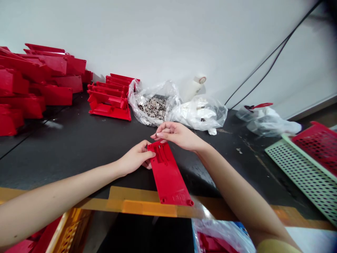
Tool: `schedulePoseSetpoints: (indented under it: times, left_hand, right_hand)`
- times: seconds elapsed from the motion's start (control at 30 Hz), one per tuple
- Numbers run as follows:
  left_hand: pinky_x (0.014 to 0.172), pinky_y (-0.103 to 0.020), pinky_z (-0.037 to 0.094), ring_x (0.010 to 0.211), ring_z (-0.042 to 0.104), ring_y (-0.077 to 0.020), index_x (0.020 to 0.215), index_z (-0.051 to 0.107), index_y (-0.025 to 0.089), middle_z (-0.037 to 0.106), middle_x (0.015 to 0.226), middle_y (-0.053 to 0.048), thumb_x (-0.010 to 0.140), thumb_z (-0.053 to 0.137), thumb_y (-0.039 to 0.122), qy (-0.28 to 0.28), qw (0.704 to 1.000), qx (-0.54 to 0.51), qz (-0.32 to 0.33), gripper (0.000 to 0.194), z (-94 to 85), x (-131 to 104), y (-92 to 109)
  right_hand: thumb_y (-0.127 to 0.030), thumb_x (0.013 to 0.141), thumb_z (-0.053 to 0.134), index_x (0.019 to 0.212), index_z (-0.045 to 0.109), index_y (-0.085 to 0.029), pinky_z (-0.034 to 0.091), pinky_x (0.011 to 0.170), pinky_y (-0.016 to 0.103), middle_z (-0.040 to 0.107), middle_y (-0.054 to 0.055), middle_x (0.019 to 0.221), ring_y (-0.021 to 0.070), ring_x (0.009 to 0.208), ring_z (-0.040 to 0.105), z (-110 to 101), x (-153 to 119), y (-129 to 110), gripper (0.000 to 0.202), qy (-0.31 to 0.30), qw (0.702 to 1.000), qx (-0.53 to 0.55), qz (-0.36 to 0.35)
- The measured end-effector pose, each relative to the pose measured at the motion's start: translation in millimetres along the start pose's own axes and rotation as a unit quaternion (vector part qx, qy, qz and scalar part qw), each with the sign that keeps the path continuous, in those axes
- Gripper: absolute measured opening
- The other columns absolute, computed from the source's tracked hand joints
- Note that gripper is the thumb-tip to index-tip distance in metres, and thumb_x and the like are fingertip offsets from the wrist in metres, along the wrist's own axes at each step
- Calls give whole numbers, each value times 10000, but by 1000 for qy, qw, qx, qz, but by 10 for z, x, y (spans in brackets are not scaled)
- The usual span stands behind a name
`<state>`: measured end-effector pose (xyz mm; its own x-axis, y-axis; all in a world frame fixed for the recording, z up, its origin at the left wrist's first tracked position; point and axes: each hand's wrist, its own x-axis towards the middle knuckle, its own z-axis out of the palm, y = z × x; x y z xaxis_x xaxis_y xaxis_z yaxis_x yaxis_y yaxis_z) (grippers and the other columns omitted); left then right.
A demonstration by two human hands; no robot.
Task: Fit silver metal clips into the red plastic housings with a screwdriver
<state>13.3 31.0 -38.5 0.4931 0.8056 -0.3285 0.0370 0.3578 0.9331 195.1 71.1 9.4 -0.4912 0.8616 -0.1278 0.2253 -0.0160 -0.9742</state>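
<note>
A long red plastic panel [170, 175] lies tilted over the front edge of the black table, with screw holes at its near corners and curved ribs near its far end. My left hand [139, 154] grips the panel's far left edge, thumb on top and fingers underneath. Just above the far end is my right hand [172, 133], its thumb and fingertips pinched together; a tiny light spot shows at the fingertips, too small to name. Beyond it, an open clear plastic bag [155, 109] holds many small shiny metal parts.
Red panels [52, 77] are piled at the left, with a shorter row [110, 98] beside the bag. A bag of white material [200, 112] and a white bottle [195, 86] stand behind. At right is a pale green perforated basket [302, 175]. An orange crate [71, 228] sits below the table edge.
</note>
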Motion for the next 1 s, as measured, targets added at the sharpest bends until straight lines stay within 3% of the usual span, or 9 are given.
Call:
schedulePoseSetpoints:
  times: [0.17,0.5,0.8,1.0]
  left_hand:
    - [560,-211,504,553,590,-88,863,446,174,629,653,27,838,522,175,-7,1000,-3,3,80,-10,12,-11]
    - [565,-221,504,556,600,-96,864,446,185,634,683,25,786,580,249,-11,1000,-6,9,169,-25,10,-17]
    - [561,-219,506,560,606,-95,874,450,182,631,704,26,800,560,225,-7,1000,-3,7,139,-20,17,-22]
    - [558,-214,505,560,598,-88,882,455,181,612,705,39,801,555,216,-5,1000,-1,9,133,-22,10,-22]
  right_hand:
    - [-274,751,687,819,695,-158,471,766,284,688,28,852,143,798,611,-48,-24,36,134,-20,986,-162,-15]
    - [-223,755,703,807,767,-188,435,679,257,639,19,804,124,738,578,-4,-26,132,90,27,963,-255,-84]
    - [-153,809,653,830,739,-165,435,708,268,680,46,864,143,768,608,24,-64,9,90,-1,895,-426,-135]
    - [-183,865,585,877,724,-148,427,738,290,691,68,890,174,806,616,82,-91,-63,144,-18,855,-503,-124]
